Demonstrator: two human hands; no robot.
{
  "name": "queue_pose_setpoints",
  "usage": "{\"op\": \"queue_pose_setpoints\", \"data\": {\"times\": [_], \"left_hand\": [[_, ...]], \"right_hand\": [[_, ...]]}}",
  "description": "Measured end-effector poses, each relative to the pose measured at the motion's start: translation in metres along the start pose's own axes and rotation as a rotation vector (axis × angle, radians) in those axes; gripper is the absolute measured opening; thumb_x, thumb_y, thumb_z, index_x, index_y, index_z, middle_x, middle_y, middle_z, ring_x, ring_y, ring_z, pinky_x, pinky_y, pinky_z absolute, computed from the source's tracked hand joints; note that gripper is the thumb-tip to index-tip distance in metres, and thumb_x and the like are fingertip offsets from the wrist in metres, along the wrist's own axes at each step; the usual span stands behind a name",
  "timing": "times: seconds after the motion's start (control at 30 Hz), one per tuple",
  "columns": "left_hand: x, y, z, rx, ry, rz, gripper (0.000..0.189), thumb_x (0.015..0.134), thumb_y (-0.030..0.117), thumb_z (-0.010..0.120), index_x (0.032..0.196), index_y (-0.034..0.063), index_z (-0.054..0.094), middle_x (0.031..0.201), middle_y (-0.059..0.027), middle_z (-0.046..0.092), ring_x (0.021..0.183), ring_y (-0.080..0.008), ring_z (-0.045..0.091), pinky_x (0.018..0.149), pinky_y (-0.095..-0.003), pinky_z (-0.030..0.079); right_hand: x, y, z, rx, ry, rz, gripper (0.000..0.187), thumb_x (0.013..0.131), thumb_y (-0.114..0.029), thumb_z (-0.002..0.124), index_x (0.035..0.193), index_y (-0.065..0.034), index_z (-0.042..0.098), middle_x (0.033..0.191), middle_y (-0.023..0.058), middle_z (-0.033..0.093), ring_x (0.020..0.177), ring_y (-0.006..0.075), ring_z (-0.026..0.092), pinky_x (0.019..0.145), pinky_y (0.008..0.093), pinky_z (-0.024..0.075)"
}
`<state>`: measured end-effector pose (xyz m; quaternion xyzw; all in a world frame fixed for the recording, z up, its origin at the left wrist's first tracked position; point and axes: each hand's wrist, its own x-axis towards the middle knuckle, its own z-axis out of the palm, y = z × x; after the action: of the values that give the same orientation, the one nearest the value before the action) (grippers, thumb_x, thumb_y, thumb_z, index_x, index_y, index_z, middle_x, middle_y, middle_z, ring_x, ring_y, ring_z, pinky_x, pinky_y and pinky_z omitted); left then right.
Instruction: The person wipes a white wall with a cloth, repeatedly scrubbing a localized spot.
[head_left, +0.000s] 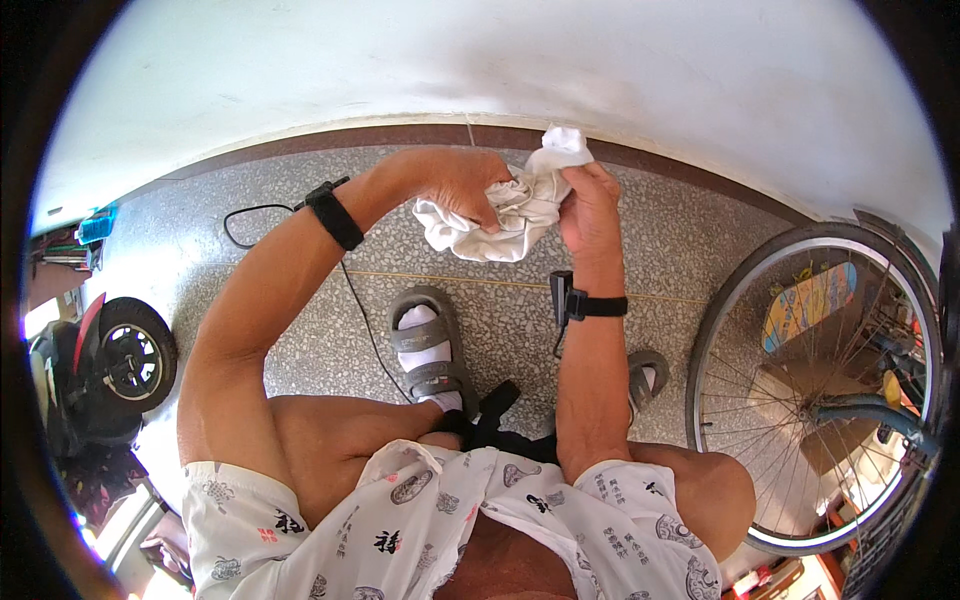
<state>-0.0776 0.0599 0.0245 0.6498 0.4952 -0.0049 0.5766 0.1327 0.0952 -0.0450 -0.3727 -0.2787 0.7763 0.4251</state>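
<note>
A crumpled white cloth (517, 217) hangs between my two hands, above the speckled floor near the wall. My left hand (465, 184) grips its bunched middle, the fingers partly buried in the folds. On the other side, my right hand (589, 206) pinches the cloth between thumb and fingers, and a loose end sticks up above the fingertips. Each wrist wears a black strap (336, 216); a small black device (561, 298) sits at the right one. Parts of the fingers are hidden by the cloth.
A bicycle wheel (697, 360) stands close on my right, with a colourful board (814, 307) behind its spokes. To the left is a scooter wheel (139, 358). A thin black cable (360, 307) runs from the left wrist. Ahead rises the white wall (420, 67) with its brown skirting (337, 142).
</note>
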Motion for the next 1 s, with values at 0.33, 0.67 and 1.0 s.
{"op": "queue_pose_setpoints", "data": {"times": [0.33, 0.67, 1.0], "left_hand": [[0.039, 0.042, 0.019, 0.041, -0.038, 0.037, 0.041, 0.074, 0.023, 0.080, 0.108, 0.0004, 0.072, 0.092, -0.0150, 0.076, 0.085, -0.0241, 0.072, 0.075, -0.0379, 0.057], [0.063, 0.055, 0.028, 0.042, 0.012, 0.099, 0.053, 0.074, 0.033, 0.086, 0.114, 0.0021, 0.071, 0.098, -0.0148, 0.076, 0.091, -0.0269, 0.073, 0.081, -0.0392, 0.057], [0.118, 0.127, 0.038, -0.234, 0.289, 0.164, 0.051, 0.074, 0.034, 0.087, 0.108, -0.0015, 0.071, 0.096, -0.0196, 0.076, 0.087, -0.0273, 0.075, 0.078, -0.0388, 0.059]], "right_hand": [[-0.022, -0.036, -0.067, 0.305, -0.292, -0.047, 0.052, 0.090, -0.010, 0.062, 0.139, 0.0078, 0.055, 0.128, 0.0247, 0.067, 0.121, 0.0367, 0.064, 0.109, 0.0523, 0.0477], [-0.005, -0.038, -0.097, 0.380, 0.079, 0.000, 0.037, 0.094, -0.013, 0.062, 0.128, 0.0029, 0.060, 0.118, 0.0185, 0.068, 0.115, 0.0360, 0.066, 0.104, 0.0581, 0.0499], [0.041, -0.143, -0.132, -1.065, 0.761, -0.601, 0.014, 0.086, -0.011, 0.070, 0.077, -0.0004, 0.072, 0.078, 0.0156, 0.072, 0.074, 0.0342, 0.073, 0.068, 0.0452, 0.0584]]}}
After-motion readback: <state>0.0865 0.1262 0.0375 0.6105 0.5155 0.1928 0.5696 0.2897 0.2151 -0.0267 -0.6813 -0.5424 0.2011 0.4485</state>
